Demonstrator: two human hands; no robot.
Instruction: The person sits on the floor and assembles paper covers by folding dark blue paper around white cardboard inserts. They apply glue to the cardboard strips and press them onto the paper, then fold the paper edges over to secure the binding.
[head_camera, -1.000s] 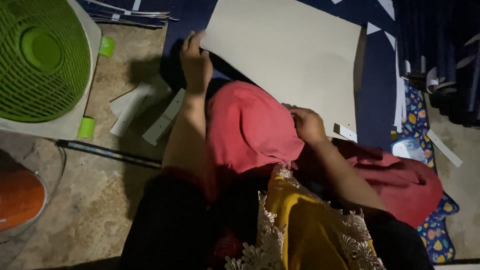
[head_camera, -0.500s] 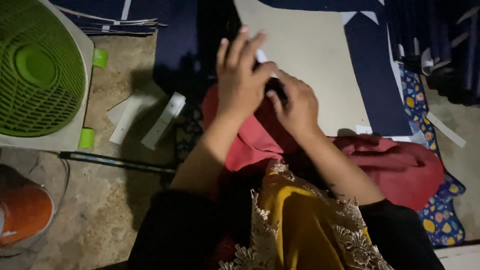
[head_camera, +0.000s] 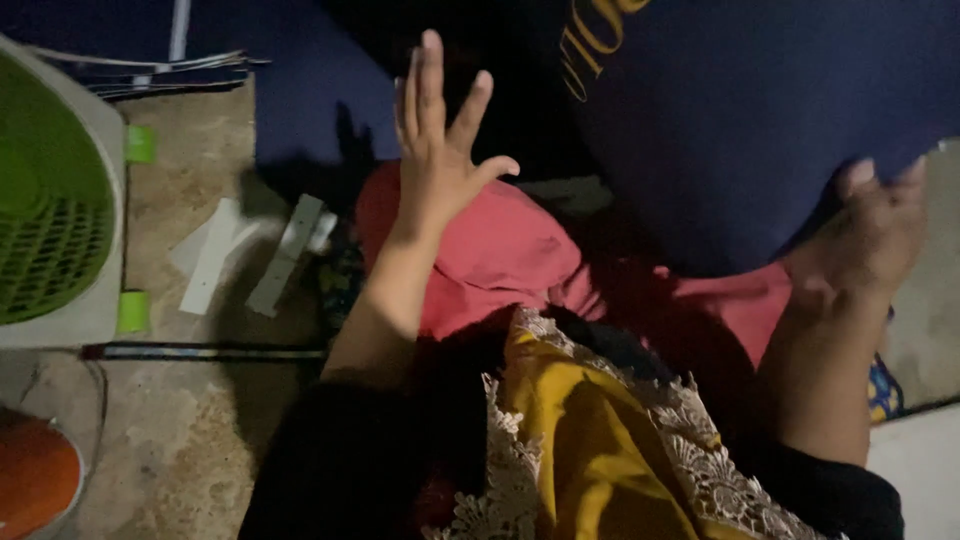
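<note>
My left hand (head_camera: 440, 140) is raised above my red-clad knee (head_camera: 490, 250), fingers spread, holding nothing. My right hand (head_camera: 870, 240) grips the lower edge of a large dark blue sheet (head_camera: 760, 110) that is lifted and fills the upper right of the view. The sheet's underside faces me, with some yellow print near its top. A yellow lace-trimmed garment (head_camera: 590, 440) lies across my lap.
A green and white fan (head_camera: 50, 200) stands at the left. Paper strips (head_camera: 250, 260) lie on the stone floor (head_camera: 180, 440), with a long dark stick (head_camera: 200, 352) below them. An orange item (head_camera: 30, 480) sits at bottom left. More sheets (head_camera: 150, 70) are stacked at the top left.
The pale side of the sheet lay flat before; now it is turned up, dark blue side toward me, held by my right hand. My left hand let go and opened.
</note>
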